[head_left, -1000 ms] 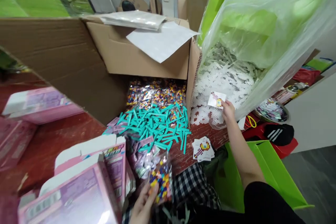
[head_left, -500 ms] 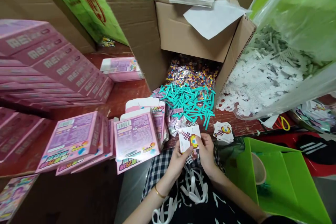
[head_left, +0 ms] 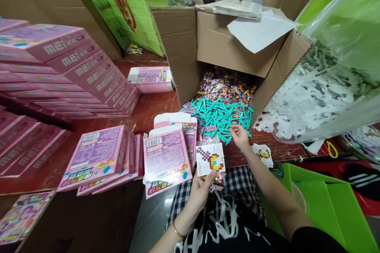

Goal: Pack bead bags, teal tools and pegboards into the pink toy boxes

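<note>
My left hand (head_left: 202, 189) is closed around a white pattern card (head_left: 209, 160) printed with a pixel design. Behind the card, part of a small bag of beads and a white mesh piece show below its edge. My right hand (head_left: 240, 137) reaches to the front edge of a heap of small teal sticks (head_left: 221, 114). Its fingertips are pinched together at the heap, and whether a stick is between them cannot be made out. More printed cards (head_left: 263, 155) lie in a small stack to the right of my right forearm.
An open cardboard carton (head_left: 231, 41) holds bags of colourful beads (head_left: 228, 87). Pink boxes (head_left: 97, 158) are stacked at left, with open ones (head_left: 166, 158) near my left hand. A plastic bag of white pieces (head_left: 308, 95) and a green bin (head_left: 332, 205) are at right.
My right hand has let go of the card and moved forward to the teal sticks. My left hand keeps the card. The view has shifted, so the scene sits farther right.
</note>
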Demonstrator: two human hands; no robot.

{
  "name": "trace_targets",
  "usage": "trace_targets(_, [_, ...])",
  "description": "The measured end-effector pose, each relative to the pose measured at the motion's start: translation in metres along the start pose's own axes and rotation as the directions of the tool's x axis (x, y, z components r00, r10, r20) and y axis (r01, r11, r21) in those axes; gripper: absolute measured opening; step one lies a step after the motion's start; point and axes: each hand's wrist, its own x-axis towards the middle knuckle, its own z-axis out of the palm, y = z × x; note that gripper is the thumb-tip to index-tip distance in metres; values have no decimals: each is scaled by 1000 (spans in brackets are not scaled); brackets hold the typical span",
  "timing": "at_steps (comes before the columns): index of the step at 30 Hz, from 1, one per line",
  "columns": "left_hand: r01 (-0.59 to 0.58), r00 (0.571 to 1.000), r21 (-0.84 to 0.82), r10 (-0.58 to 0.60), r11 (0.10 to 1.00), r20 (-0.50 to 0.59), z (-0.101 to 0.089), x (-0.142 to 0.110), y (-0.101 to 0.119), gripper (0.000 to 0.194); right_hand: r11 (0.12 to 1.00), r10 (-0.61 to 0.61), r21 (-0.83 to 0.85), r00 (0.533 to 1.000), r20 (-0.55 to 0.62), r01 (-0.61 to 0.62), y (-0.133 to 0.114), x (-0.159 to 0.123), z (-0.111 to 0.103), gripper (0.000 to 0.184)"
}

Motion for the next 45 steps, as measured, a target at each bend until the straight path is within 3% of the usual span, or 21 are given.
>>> trace_targets(4, [49,998,3,-49,999,25,-2,2,6,64,986,-60,-146,993,104,75,9,59,17,18])
trace_targets(8, [88,996,-48,-87,995,19,0,5,6,67,972,-78,-203,981,180,115,9,90,32,15])
trace_targets(10, [54,998,-70,-55,996,-9,0,7,5,67,975,-83,-191,984,158,113,8,99,30,12])
trace_targets(13, [49,998,-90,-52,995,-30,-1,11,3,66,986,-70,-146,996,48,77,2,101,9,31])
trace_targets(15, [68,997,-97,-70,993,-24,-2,15,2,67,1000,-24,-5,999,-35,24,-7,89,-15,46])
trace_targets(17, [76,997,-86,-77,993,-11,-3,18,-1,64,976,43,214,999,-13,-39,-23,65,-39,52])
trace_targets(19, [73,997,-77,-72,994,15,-3,19,-5,65,929,72,344,979,189,-135,-44,32,-56,47])
trace_targets(21, [69,996,-92,-64,993,57,-2,19,-7,80,929,41,308,883,467,-206,-66,-2,-59,40])
trace_targets(23, [74,995,-89,-68,993,76,2,17,-8,92,950,-20,258,794,608,-174,-83,-29,-50,36])
trace_targets(24, [78,995,-66,-73,995,64,4,15,-7,91,963,-66,246,793,606,-107,-90,-38,-43,33])
trace_targets(27, [64,998,28,-64,998,-3,9,10,-1,69,972,-227,150,884,408,181,-101,-51,-26,28])
trace_targets(29, [32,999,67,-32,997,11,10,5,5,63,966,-258,102,904,341,237,-105,-50,-22,43])
trace_targets(30, [14,999,85,-17,996,33,10,1,8,64,972,-233,126,895,380,199,-107,-48,-22,56])
trace_targets(32, [-9,996,135,-3,991,85,7,-7,17,67,980,-152,191,809,568,50,-113,-45,-24,72])
trace_targets(35, [-97,986,223,63,970,155,-3,-25,36,66,977,-92,192,625,775,-94,-122,-43,-22,63])
trace_targets(37, [-249,962,323,195,913,191,-20,-35,54,70,970,-71,194,591,804,-146,-129,-38,-13,60])
trace_targets(38, [-345,938,409,301,845,170,-32,-39,63,74,962,-63,209,605,794,-175,-132,-33,-5,62])
trace_targets(40, [-431,836,656,549,619,32,-62,-39,80,81,936,-57,283,704,708,-208,-139,-15,21,65])
trace_targets(42, [-280,670,862,729,423,-140,-95,-29,91,84,905,-82,396,849,522,-156,-147,12,58,67])
trace_targets(43, [-186,628,902,753,391,-197,-110,-21,94,86,891,-101,442,906,411,-101,-150,28,79,67])
trace_targets(45, [-83,640,913,724,400,-259,-131,-3,95,93,892,-144,451,957,250,16,-155,57,122,68])
